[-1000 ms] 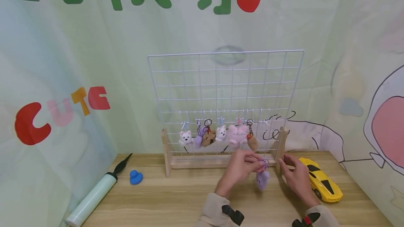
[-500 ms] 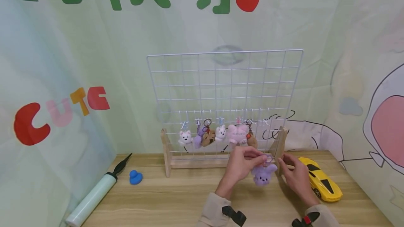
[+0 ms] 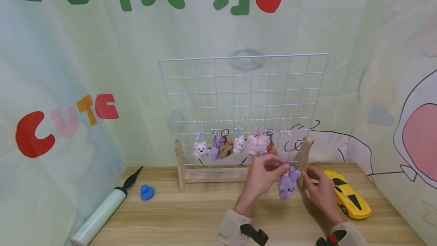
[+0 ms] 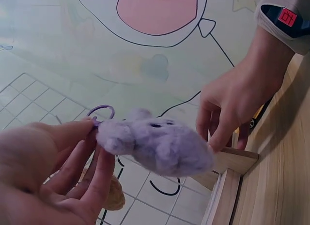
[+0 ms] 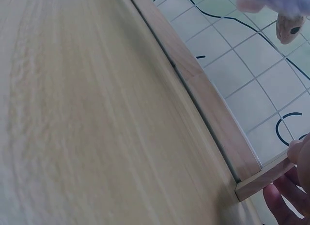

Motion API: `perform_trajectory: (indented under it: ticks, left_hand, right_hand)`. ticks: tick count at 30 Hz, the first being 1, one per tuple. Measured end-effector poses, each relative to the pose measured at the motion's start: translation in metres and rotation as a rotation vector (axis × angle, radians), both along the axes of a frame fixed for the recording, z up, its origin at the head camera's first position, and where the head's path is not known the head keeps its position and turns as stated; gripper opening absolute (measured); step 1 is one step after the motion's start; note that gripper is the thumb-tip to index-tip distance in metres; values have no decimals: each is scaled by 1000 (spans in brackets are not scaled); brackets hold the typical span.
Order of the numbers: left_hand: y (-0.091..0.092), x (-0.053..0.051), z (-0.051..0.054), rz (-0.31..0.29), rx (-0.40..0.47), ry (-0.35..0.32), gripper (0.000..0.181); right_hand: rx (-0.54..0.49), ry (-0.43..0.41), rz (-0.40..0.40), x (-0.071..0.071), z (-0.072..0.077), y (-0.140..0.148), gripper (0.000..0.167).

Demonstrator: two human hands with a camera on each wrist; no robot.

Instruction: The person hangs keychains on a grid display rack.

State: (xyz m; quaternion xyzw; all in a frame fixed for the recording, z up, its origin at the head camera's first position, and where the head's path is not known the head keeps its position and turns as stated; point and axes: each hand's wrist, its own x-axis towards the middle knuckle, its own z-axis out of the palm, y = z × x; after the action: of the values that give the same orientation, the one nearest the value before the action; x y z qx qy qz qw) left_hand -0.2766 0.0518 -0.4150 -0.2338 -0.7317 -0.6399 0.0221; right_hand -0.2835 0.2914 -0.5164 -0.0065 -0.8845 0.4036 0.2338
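Note:
My left hand [image 3: 261, 175] pinches the purple ring [image 4: 101, 110] of a purple plush keychain [image 3: 288, 185]. The fluffy charm hangs below the fingertips, in front of the right end of a white wire grid rack [image 3: 242, 90]. In the left wrist view its small dark eyes show. With thumb and fingers on either side, my right hand [image 3: 321, 191] grips the rack's right wooden upright [image 5: 261, 179]. More keychains hang in a row on the rack's hooks: a white puppy [image 3: 200, 149], a brown plush [image 3: 225, 149], a pink plush [image 3: 257, 145] and several others. My left hand partly covers the rightmost brown one [image 3: 273, 150].
A yellow toy car [image 3: 347, 196] stands just right of my right hand. On the left of the wooden table [image 3: 177, 219] lie a blue rubber duck [image 3: 147, 192] and a pale hand pump [image 3: 102, 213]. A printed cloth [image 3: 136, 67] hangs behind.
The purple plush keychain has turned about and risen slightly, while my left hand has shifted a little up and right. My right hand stays on the upright.

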Motion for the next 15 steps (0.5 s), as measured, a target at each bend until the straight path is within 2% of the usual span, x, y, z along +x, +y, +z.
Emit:
perform_trajectory:
  ticks: [7, 15]
  left_hand:
    - [5, 1, 3, 41, 64, 57, 18]
    - [14, 5, 9, 132, 204, 51, 15]
  right_hand:
    - [-1, -24, 4, 0, 1, 0, 44]
    - [-3, -32, -6, 0, 1, 0, 45]
